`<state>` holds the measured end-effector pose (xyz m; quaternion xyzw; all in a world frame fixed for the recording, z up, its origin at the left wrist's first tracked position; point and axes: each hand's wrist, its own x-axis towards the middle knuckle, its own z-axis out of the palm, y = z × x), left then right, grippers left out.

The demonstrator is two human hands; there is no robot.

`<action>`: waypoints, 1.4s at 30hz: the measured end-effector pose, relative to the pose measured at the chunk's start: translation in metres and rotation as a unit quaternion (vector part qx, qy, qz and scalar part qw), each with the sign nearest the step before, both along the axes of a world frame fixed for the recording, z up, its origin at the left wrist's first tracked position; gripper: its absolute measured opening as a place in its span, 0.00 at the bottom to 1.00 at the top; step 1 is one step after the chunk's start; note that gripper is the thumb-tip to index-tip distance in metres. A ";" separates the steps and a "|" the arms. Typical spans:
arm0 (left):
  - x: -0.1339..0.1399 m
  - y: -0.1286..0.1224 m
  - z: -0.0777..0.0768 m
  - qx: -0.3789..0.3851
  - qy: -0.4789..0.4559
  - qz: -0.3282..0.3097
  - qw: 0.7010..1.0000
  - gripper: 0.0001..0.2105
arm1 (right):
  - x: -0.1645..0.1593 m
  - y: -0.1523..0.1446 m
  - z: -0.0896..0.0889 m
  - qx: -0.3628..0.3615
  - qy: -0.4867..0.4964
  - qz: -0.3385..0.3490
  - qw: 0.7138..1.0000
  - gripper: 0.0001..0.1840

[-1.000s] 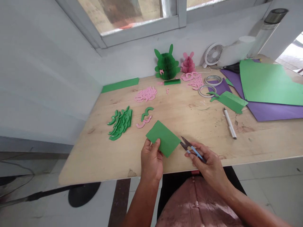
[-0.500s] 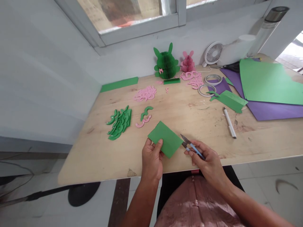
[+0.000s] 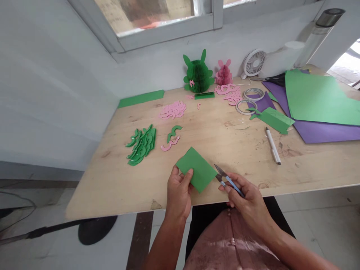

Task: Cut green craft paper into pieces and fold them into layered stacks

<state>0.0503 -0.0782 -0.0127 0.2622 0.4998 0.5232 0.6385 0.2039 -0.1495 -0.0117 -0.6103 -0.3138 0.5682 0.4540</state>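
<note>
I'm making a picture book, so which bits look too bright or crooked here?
Head view: the far-right opening glares nearly white; head view: light patches dapple the pink shirt; head view: the table looks slanted; head view: the green card shows no glare.

White fan (image 3: 255,63) near the wall (image 3: 157,71)

The dusty-pink top (image 3: 215,242) has small round buttons (image 3: 233,242) down its front; black clothing (image 3: 201,219) flanks it; both forearms (image 3: 167,240) are bare.
</note>
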 end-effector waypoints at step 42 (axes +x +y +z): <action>-0.010 -0.017 -0.007 0.014 0.206 -0.159 0.965 0.43 | -0.010 -0.053 -0.027 -0.074 0.210 -0.068 0.972 0.16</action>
